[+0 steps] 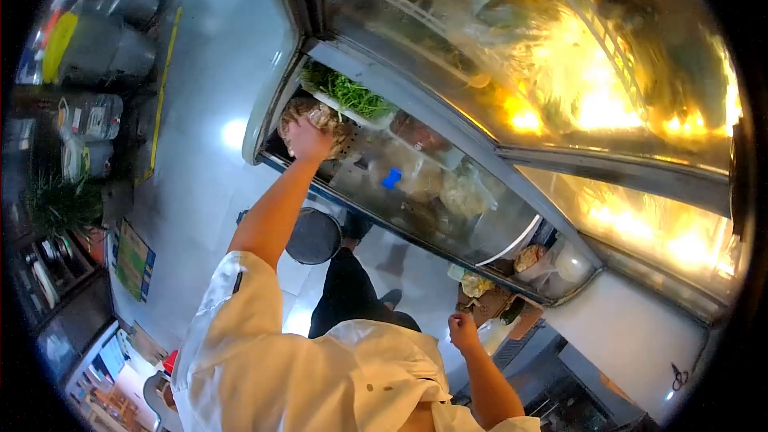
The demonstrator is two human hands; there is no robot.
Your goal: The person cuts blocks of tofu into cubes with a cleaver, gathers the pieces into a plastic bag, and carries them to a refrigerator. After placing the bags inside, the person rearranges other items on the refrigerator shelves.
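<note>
My left hand (308, 141) reaches up into the open end of a glass display fridge (448, 124) and is closed on a brownish netted bundle (320, 116) at its left end. Just beside the bundle lies a tray of green herbs (346, 92). My right hand (462, 330) is low and curled into a fist, with nothing visible in it. It hovers near a cluttered counter corner (488, 300) below the fridge's right end. I wear a white jacket and dark trousers.
Inside the fridge are plastic bags of food (460, 192) and a blue-capped item (390, 178). Bowls (552, 264) stand at its right end. A round dark bin (314, 236) is on the floor by my legs. Metal pots (104, 48) stand at upper left. Scissors (678, 376) lie on a white counter.
</note>
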